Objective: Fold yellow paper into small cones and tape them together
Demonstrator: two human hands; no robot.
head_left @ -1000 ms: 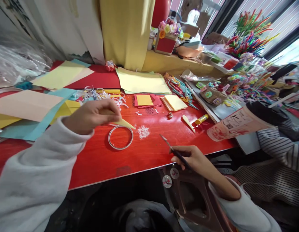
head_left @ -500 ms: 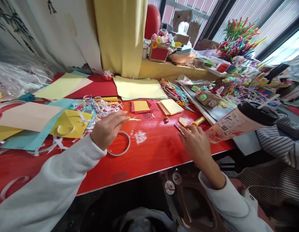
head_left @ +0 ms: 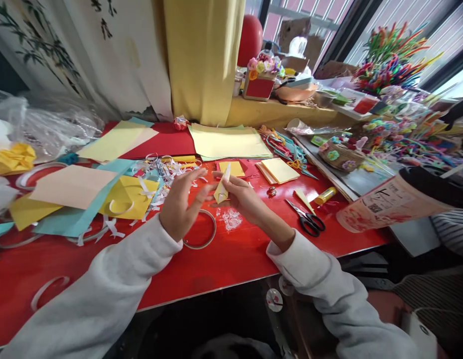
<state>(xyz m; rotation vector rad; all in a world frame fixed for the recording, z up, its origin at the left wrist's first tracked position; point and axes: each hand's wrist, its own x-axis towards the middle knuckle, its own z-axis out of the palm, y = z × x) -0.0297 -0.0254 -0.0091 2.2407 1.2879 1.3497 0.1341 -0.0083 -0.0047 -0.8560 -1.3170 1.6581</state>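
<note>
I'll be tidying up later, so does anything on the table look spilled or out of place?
Yes: white shreds lie loosely heaped on the red tabletop near the right hand, and a white curl lies apart from the other scraps, at front left. The cup looks tilted, perhaps only from lens distortion.

And there's daylight at upper right, coming through the dark-framed window [head_left: 410, 10]! Top centre, a yellow curtain [head_left: 203, 55] hangs beside pale drapery [head_left: 137, 30] printed with bamboo; below, a glossy red table [head_left: 216, 271] spans the frame's middle.
</note>
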